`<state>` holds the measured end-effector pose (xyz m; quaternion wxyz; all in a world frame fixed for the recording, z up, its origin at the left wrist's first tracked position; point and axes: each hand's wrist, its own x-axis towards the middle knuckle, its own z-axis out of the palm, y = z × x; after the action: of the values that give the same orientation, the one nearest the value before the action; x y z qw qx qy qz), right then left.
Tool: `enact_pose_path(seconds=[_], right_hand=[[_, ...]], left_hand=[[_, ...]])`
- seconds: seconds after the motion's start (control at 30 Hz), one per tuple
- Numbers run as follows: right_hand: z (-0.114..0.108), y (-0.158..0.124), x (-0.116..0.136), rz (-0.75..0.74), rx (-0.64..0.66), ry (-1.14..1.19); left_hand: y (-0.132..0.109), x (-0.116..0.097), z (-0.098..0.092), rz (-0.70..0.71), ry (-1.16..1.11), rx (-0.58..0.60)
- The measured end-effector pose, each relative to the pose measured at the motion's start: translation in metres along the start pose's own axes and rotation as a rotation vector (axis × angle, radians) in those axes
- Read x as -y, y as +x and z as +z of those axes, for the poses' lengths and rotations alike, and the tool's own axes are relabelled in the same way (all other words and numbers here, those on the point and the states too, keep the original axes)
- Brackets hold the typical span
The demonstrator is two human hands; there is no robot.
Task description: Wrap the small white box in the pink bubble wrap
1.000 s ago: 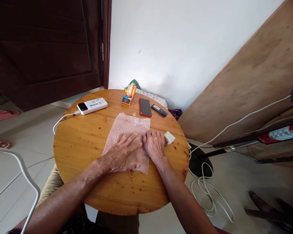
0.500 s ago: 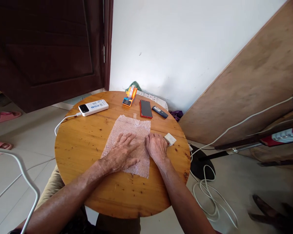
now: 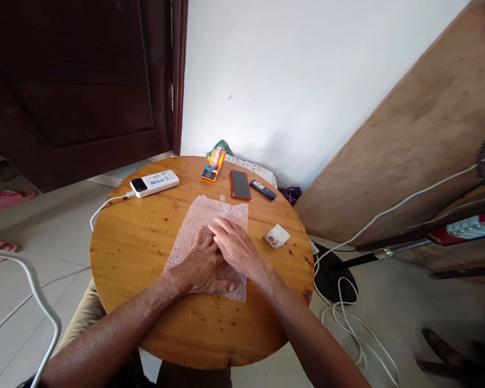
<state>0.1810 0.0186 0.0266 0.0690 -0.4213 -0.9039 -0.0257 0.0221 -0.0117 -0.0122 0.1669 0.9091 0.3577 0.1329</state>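
Note:
A sheet of bubble wrap (image 3: 198,215) lies flat on the round wooden table (image 3: 125,248). My left hand (image 3: 202,267) rests on it with its fingers spread. Across the fingers of my left hand lies my right hand (image 3: 236,245), its fingers stretched out and pointing to the far left. Neither hand grips anything. A bit of clear tape (image 3: 222,199) shows at the far edge of the wrap. To the right of my right hand is a small white card or packet (image 3: 277,236) with a red mark.
Along the far side stand an orange tape dispenser (image 3: 214,164), a red-edged phone (image 3: 240,185) and a dark blue handheld device (image 3: 263,189). A white power bank (image 3: 154,183) with a cable sits at the left. Beyond the table are a wall and a fan stand (image 3: 337,272).
My right hand has moved left from the wrap's right edge onto my left hand. The small card is now fully uncovered. My left hand stays on the wrap.

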Motion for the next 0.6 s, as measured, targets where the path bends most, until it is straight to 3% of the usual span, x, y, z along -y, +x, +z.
enact_pose_path(seconds=[0.07,0.2,0.27,0.43,0.6], right_hand=[[0.007,0.009,-0.012,0.044,0.007,0.037],[0.023,0.011,-0.046,0.328,0.014,-0.051],[0.027,0.008,-0.057,0.402,0.002,-0.072],[0.028,0.004,-0.059,0.420,-0.001,-0.088],[0.029,0.005,-0.057,0.427,0.012,-0.091]], left_hand=[[0.000,0.000,0.000,0.004,-0.002,-0.013],[-0.002,0.000,0.000,-0.008,0.012,0.002],[-0.003,-0.001,-0.001,-0.008,0.018,0.018],[-0.001,0.001,-0.006,-0.041,-0.024,-0.039],[0.002,0.019,-0.015,-0.286,0.107,-0.196]])
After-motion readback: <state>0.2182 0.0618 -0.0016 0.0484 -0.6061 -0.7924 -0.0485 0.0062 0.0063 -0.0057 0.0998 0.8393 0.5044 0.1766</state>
